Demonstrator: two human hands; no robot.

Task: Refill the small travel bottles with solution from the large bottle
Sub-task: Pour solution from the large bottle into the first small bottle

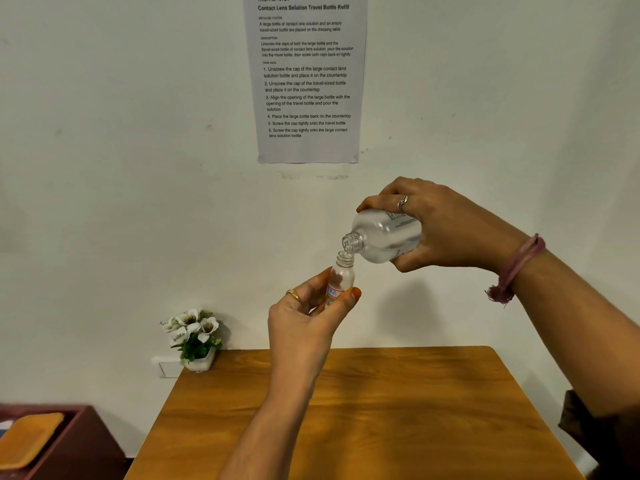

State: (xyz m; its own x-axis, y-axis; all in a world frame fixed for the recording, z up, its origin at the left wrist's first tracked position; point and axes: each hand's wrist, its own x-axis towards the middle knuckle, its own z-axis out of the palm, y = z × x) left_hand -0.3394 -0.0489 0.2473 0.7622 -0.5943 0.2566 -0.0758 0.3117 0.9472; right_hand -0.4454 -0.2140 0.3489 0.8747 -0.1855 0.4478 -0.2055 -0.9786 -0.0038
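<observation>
My right hand (446, 226) grips the large clear bottle (381, 237) high above the table, tipped down to the left with its cap off. The open neck of the large bottle sits right over the mouth of the small travel bottle (341, 277). My left hand (308, 317) holds the small travel bottle upright between thumb and fingers; it is uncapped and has a small label near its base. No caps are in view.
A wooden table (363, 410) lies below my hands. A small white pot of white flowers (194, 337) stands at its back left corner against the wall. An instruction sheet (306, 77) hangs on the wall. A dark red cabinet (69, 441) sits at lower left.
</observation>
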